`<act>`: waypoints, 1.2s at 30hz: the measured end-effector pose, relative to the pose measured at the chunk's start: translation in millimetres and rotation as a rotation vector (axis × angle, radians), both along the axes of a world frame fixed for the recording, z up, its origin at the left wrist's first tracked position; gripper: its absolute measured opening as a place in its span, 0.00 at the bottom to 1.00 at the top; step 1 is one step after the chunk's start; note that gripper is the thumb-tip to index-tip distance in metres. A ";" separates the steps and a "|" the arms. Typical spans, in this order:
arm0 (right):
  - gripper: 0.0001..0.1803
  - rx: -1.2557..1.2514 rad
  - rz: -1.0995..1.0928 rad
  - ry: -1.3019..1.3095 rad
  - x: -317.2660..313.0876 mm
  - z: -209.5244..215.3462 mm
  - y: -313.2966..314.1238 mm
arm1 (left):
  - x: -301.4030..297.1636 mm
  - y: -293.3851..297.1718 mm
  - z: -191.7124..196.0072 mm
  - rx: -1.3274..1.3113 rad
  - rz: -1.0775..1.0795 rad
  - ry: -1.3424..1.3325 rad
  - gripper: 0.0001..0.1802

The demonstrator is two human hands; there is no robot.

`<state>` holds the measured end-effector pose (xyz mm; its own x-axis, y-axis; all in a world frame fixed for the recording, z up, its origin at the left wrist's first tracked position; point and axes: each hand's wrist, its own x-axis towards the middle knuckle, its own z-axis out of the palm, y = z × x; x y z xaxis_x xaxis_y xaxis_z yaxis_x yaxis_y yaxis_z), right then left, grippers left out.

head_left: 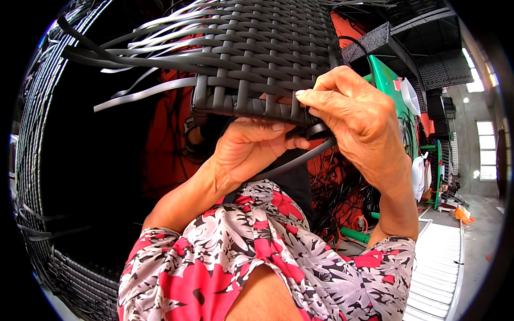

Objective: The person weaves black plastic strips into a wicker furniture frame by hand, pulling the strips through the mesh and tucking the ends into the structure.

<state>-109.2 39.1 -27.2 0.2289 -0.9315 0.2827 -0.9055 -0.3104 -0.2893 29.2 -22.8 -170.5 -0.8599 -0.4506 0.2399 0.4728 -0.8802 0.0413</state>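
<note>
Before me is a black woven plastic panel [267, 59], its lower rail [243, 108] wrapped in the same flat strip. My right hand [358, 109] is closed at the panel's near right corner, with thumb and fingertips pinched on a black plastic strip at the last row of weave. Beneath the rail, my left hand [246, 150] is curled with its thumb near the underside; what its fingers hold is hidden. A loose strip [300, 159] loops below the corner and passes behind my left hand. Several long strip ends [147, 95] stick out from the panel's left side.
Another large black woven piece [40, 123] rises at the left. Tangled strips [337, 184] lie over a red surface below. At the right stand a green panel [386, 77], more woven furniture [444, 69] and a white slatted piece [436, 267]. An orange object [465, 215] lies on the floor.
</note>
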 end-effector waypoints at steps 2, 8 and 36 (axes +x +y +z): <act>0.16 -0.003 0.035 -0.027 -5.1 -1.7 0.5 | 0.5 0.4 -1.4 0.012 -0.024 -0.017 0.23; 0.07 -0.001 0.103 0.047 2.6 2.6 -10.0 | 6.8 4.6 -4.0 0.000 0.044 -0.010 0.20; 0.04 0.146 -0.012 0.138 16.9 13.6 -21.4 | 18.7 7.7 -3.0 -0.063 0.241 -0.023 0.20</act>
